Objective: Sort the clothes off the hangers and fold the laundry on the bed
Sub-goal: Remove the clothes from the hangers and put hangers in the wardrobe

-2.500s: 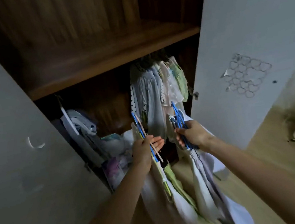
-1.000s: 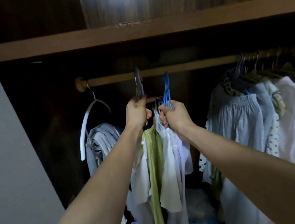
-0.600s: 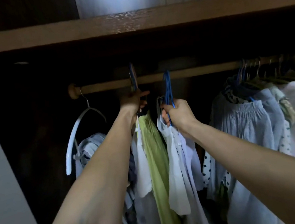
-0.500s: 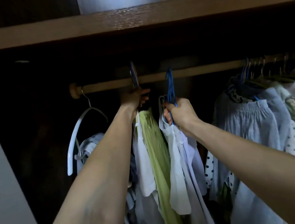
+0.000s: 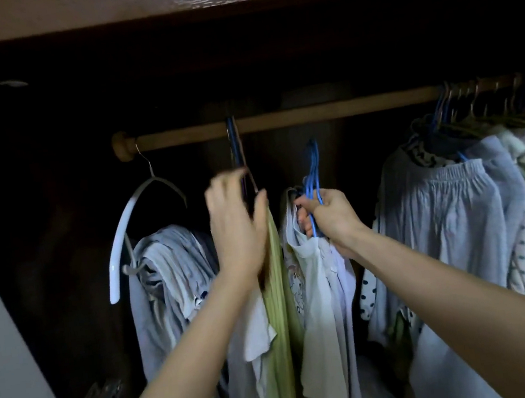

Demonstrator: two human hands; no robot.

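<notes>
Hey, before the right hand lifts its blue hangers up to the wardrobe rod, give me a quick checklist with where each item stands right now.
1. Right hand grips the bunch of blue hangers: ok.
2. Those hooks are over the rod: not ok, they hang below it.
3. Bare stretch of rod above the right hand: ok, free between the left bunch's hooks and the clothes hung at the far right.
4. Left bunch hooked on the rod: ok.
5. Left hand out of the way: not ok, it is open beside the green garment.
6. Whether the garments are tangled together: cannot tell.
</notes>
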